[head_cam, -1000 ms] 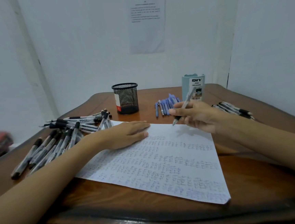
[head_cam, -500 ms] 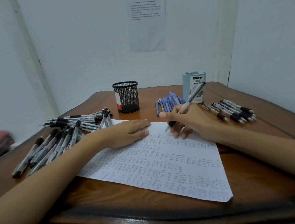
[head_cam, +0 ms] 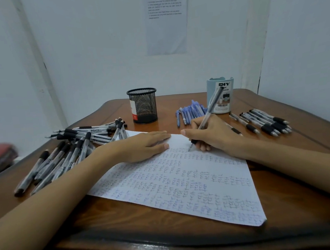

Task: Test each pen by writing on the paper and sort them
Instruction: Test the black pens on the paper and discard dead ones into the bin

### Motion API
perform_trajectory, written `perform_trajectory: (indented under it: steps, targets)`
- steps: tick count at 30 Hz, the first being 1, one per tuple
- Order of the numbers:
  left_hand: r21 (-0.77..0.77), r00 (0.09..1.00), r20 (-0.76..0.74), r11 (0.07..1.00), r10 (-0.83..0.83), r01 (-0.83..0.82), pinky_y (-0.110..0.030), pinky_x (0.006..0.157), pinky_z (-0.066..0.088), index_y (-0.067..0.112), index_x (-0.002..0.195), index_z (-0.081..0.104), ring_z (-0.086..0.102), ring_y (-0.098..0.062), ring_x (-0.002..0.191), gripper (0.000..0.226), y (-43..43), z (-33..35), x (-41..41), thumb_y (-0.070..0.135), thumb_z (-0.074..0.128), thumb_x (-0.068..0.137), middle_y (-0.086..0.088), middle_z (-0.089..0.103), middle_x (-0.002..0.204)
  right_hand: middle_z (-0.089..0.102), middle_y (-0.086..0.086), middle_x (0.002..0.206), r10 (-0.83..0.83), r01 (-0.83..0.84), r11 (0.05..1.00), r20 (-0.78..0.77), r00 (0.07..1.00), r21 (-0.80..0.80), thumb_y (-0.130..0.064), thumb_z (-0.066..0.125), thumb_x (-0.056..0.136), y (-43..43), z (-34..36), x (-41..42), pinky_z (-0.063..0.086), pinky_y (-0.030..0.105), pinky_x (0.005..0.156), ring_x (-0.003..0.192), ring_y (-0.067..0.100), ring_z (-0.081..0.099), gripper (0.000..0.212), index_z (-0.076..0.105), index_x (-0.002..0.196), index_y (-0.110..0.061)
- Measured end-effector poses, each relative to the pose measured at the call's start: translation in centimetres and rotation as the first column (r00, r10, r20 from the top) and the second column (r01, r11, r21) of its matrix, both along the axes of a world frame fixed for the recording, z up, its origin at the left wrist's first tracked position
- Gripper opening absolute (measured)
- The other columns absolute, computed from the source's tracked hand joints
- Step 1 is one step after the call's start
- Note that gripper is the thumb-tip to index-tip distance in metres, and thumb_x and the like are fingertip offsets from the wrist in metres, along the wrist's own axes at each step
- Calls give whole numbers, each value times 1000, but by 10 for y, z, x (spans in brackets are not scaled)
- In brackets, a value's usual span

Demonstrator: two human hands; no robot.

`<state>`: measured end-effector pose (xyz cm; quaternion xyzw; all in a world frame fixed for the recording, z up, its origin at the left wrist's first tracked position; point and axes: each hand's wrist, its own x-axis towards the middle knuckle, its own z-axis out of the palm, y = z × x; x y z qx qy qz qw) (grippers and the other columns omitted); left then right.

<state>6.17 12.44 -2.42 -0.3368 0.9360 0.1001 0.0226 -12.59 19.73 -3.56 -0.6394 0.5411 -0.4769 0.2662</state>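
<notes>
Since a second ago the right hand [head_cam: 215, 134] has come down and inward from above the far right corner of the paper [head_cam: 185, 183]. The pen [head_cam: 208, 111], then raised in the air, now has its tip on the sheet near the top edge. The fingers are curled round the lower barrel in a writing grip, with the thumb stretched out to the left. The barrel leans up and away to the right, crossing in front of the pale blue organiser cup [head_cam: 220, 96]. The right forearm runs in from the lower right and crosses the paper's right edge.

The left hand [head_cam: 142, 146] has not shifted. It lies palm down on the upper left part of the paper, fingers straight and together, pointing right, and grasps nothing. Its forearm comes in from the lower left.

The paper lies skewed on the wooden table [head_cam: 128, 217] and is covered in rows of small scribbles. A loose pile of black-capped pens [head_cam: 69, 153] lies to the left, touching the sheet's far left corner. A black mesh cup [head_cam: 142, 107] stands behind the paper. A cluster of blue pens [head_cam: 191, 111] lies just beside the organiser cup, and a row of black-grip pens [head_cam: 265, 122] lies to the right.
</notes>
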Motion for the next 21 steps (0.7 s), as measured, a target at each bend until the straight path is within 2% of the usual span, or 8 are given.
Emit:
perform_trajectory:
  steps: [3,15,21]
  targets:
    - [8,1000,0,1000,2,-2,-23,112,9,24,149,16,14,-11,143,54,0,0,0,40,27,99,7,11,157,47,9,49,-29,29,1000,-2,1000,2,0,58,86,-1,1,0,35,14,34,33,5,47,39,40,53,-10]
    - [5,1000,-1,1000,5,-5,-22,111,8,25,149,15,14,-10,143,53,-2,-2,0,41,26,99,8,10,157,50,-2,40,-29,29,1000,26,999,3,-7,62,88,-1,0,0,36,12,35,34,4,48,36,45,56,-9]
    - [4,1000,1,1000,5,-5,-23,112,8,26,149,15,14,-10,143,53,-2,-2,1,41,26,99,8,10,157,47,7,46,-38,38,999,30,999,-6,-1,59,88,-1,0,0,35,12,35,32,3,47,33,44,58,-5]
